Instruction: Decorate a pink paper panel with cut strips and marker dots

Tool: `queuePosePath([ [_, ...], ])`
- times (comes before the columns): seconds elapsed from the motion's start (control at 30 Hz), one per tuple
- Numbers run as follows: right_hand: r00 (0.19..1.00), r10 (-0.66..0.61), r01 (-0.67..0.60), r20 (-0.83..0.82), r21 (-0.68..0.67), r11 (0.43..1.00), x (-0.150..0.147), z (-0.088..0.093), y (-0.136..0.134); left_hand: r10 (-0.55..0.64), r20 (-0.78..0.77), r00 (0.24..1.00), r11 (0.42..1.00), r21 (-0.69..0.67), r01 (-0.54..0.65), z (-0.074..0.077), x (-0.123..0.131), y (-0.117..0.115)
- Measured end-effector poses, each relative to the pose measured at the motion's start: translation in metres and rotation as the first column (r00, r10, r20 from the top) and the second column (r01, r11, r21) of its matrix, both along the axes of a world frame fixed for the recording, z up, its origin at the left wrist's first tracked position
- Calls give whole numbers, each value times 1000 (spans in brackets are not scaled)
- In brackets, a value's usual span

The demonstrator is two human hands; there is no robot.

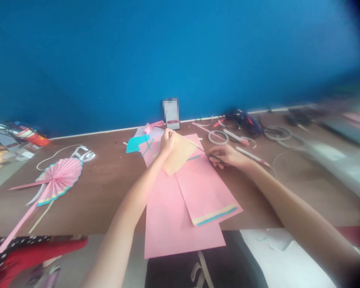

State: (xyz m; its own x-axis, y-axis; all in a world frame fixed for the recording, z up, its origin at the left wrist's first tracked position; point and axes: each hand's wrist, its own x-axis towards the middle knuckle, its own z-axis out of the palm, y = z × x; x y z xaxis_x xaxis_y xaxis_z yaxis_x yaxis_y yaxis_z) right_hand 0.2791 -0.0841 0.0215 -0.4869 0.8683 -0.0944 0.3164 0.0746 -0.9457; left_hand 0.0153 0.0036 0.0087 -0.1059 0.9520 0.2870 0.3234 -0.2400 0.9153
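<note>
The left hand (167, 142) is closed on the far left corner of a cream paper (181, 154), fingers folded over its edge. That paper lies between the two hands, running from the left hand toward the near side and to the right, above the pink sheets. The right hand (220, 155), apart from the left, is closed around a slim dark tool (198, 147) (blur hides whether it is a pair of scissors), whose thin end points left to the right-hand edge of the cream paper; whether it touches the paper, I cannot tell.

On the near side of both hands, a striped pink sheet (208, 190), with cream and blue bands along its near edge, overlaps a larger pink sheet (165, 224) that hangs past the near edge of the brown surface (108, 184). A bright blue piece (137, 145) lies to the left of the left hand, and a phone (171, 116) stands upright on the far side, by the blue wall (138, 60). Well to the left is a pleated pink fan (63, 176). A white ring (218, 137) lies just beyond the right hand, and a white pen (252, 156) is near it on the right.
</note>
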Motion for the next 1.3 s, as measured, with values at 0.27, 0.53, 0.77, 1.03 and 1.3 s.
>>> queuePosePath([
  [0.27,1000,6,-6,-1,-24,1000,-3,-1,0,-30,4,1000,1000,5,30,1,1,-3],
  [0.53,1000,-14,14,15,-23,1000,-7,-2,-1,-36,-58,998,997,62,40,-1,4,-2],
  [0.77,1000,-26,26,-3,-23,999,-5,-8,1,-62,-49,997,995,69,66,-5,6,0],
  [1.03,999,-28,28,20,17,999,-3,-7,0,-127,-7,992,988,89,127,-1,6,-1],
  [1.3,999,-44,44,18,0,999,-5,-6,0,-150,32,988,985,90,146,-4,7,3],
])
